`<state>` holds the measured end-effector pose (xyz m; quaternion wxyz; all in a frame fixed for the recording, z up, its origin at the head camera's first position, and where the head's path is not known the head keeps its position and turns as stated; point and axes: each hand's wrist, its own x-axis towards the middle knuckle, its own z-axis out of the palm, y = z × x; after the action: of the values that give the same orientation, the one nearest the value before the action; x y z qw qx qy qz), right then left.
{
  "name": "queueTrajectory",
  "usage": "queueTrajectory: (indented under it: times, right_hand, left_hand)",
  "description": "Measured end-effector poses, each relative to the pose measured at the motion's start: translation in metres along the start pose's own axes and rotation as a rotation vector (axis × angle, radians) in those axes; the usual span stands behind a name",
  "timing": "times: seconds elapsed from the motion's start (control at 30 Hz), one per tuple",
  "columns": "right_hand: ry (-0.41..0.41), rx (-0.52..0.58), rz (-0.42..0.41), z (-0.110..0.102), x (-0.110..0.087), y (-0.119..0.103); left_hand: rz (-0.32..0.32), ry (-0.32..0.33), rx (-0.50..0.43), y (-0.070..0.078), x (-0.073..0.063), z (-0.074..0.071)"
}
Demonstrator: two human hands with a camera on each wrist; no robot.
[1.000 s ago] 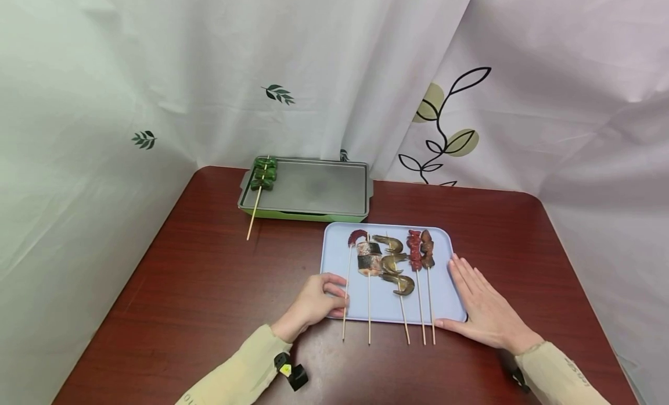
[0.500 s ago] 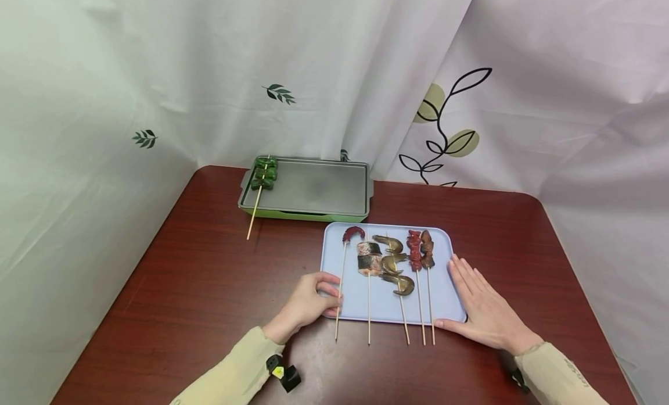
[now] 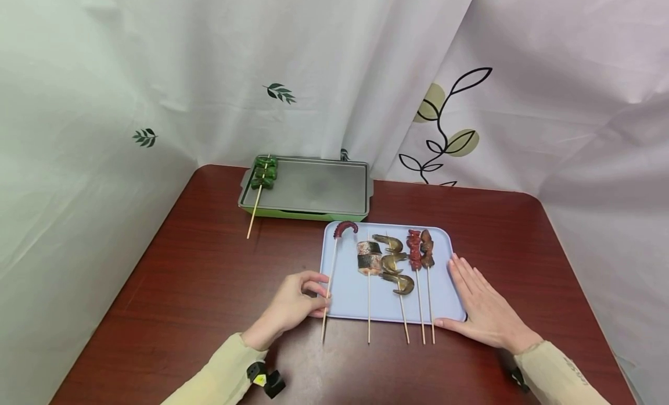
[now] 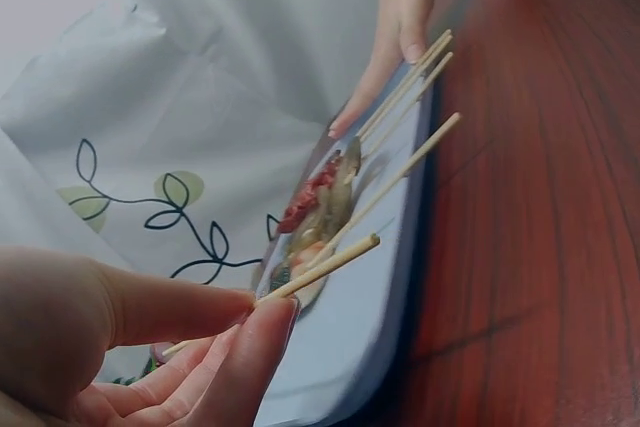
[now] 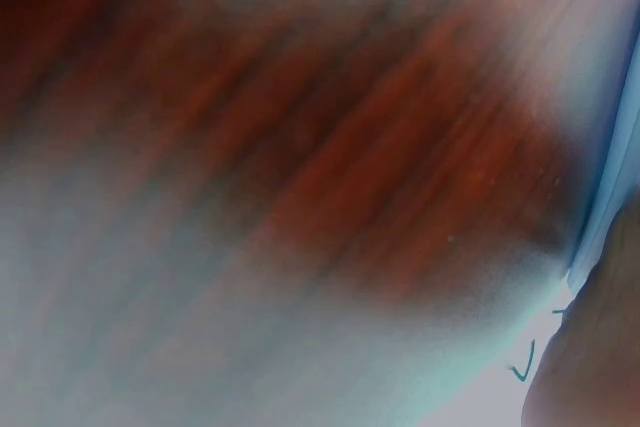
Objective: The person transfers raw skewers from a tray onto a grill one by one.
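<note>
Between thumb and index finger, my left hand [image 3: 292,303] pinches the stick of an octopus tentacle skewer [image 3: 345,227], dark red and curled at its tip. In the left wrist view the stick's blunt end [image 4: 365,244] pokes out past the fingertips. The skewer overlaps the left edge of the pale blue tray [image 3: 345,303]. Flat at the tray's right edge, my right hand [image 3: 486,306] rests with straight fingers along the rim and the thumb at the front corner. On the tray lie a fish skewer [image 3: 369,260], a shrimp skewer [image 3: 394,264], a red meat skewer [image 3: 414,251] and a brown meat skewer [image 3: 427,249].
Behind the tray stands a green griddle [image 3: 319,187] with a grey plate. A green pepper skewer [image 3: 263,172] lies on its left side, the stick jutting over the front. Curtains [image 3: 313,62] hang round the brown table [image 3: 209,260]. Several stick ends overhang the tray's front edge.
My left hand has moved left with the octopus tentacle skewer, from above the tray's left part to its left edge. The tentacle has shifted left and slightly farther back. My right hand has stayed put.
</note>
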<state>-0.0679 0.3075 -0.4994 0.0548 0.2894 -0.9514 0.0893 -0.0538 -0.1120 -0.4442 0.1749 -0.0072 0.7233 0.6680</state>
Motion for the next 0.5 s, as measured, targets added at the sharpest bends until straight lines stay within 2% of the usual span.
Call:
queueTrajectory:
  times: [0.23,0.5]
  right_hand:
    - [-0.002,0.001,0.002,0.000,0.000,0.000]
    - [0.000,-0.004,0.000,-0.001,0.000,0.000]
  left_hand:
    - [0.036,0.002,-0.001,0.011,-0.005,-0.006]
    - [0.082,0.069,-0.003,0.025,0.000,-0.017]
